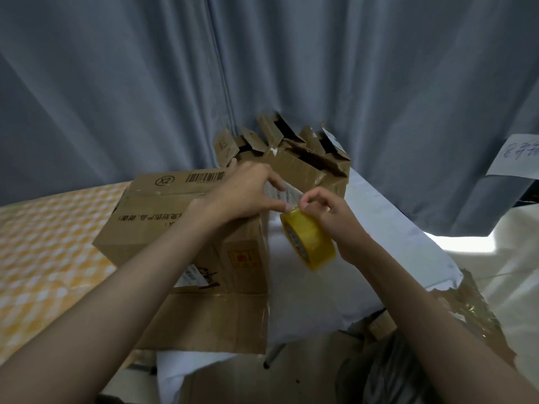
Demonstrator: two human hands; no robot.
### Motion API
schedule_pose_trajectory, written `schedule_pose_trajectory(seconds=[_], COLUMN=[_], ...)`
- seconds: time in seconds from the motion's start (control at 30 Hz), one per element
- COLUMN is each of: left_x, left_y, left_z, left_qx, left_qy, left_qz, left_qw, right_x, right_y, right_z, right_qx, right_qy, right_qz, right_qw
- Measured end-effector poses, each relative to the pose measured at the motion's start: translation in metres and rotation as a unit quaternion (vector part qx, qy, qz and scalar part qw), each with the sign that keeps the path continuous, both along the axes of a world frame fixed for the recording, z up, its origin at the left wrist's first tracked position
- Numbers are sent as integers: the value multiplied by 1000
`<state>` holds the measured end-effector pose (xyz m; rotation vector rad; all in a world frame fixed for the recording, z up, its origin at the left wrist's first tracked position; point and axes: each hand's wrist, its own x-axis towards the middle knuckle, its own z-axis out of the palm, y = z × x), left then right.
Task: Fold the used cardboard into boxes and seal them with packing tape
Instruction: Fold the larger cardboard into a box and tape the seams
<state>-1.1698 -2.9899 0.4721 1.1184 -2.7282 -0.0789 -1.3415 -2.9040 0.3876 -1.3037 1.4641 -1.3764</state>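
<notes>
A large worn cardboard box (163,228) lies on the white table (388,217), with one flap hanging down over the near edge. A yellow roll of packing tape (309,243) is held just off the box's right side. My right hand (329,214) grips the roll from above, its fingertips pinching at the rim. My left hand (245,191) rests on the box's top right corner, and its thumb and forefinger pinch at the tape's top edge next to the right fingers.
A second cardboard box (294,158) stuffed with folded cardboard pieces stands behind, against the grey curtain (262,68). A yellow checked cloth (43,243) covers the surface at left. Torn cardboard (472,313) leans at the table's lower right.
</notes>
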Motion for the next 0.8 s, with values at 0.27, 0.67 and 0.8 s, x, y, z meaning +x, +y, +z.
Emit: schedule_pose_trajectory(seconds=[0.27,0.67,0.8], left_x=[-22,-23,-17], left_y=[21,38,49], left_z=[7,26,34], left_qx=[90,139,133], left_qy=[148,168,173], left_qz=[32,36,16], left_qw=[984,975,976], right_x=[-3,23,32], right_y=[9,52,82], right_z=[25,35,38], right_qx=[-10,103,123], right_qy=[4,-131,-136], right_qz=[-6,-87,42], right_qw=[1000,982,982])
